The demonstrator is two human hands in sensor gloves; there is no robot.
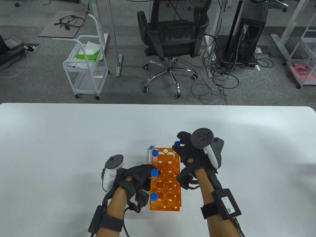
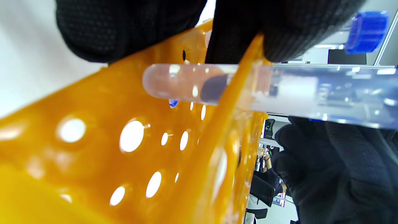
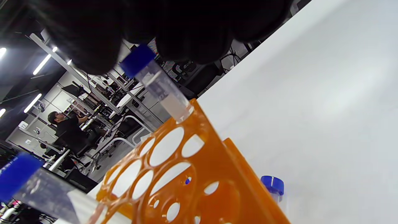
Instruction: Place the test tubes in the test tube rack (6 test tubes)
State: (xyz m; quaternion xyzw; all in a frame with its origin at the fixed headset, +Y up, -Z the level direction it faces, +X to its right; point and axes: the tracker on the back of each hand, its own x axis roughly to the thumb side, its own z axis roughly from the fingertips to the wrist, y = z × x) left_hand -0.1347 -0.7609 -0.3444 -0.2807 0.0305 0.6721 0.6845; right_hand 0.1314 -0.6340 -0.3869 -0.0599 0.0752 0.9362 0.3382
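The orange rack (image 1: 167,177) stands on the white table (image 1: 61,148) between my hands. Three blue-capped test tubes stand in its left column: far (image 1: 155,153), middle (image 1: 154,173), near (image 1: 153,197). My right hand (image 1: 178,144) pinches another tube (image 1: 177,143) by its cap end at the rack's far right corner. In the right wrist view this tube (image 3: 161,87) enters a corner hole of the rack (image 3: 186,174). My left hand (image 1: 148,172) grips the rack's left side beside the middle tube. In the left wrist view its fingers (image 2: 130,28) press on the rack (image 2: 93,124) around that tube (image 2: 248,90).
One more tube (image 1: 149,155) lies on the table against the rack's far left side; its blue cap shows in the right wrist view (image 3: 272,185). An office chair (image 1: 172,42) and a white cart (image 1: 86,66) stand on the floor beyond the table's far edge.
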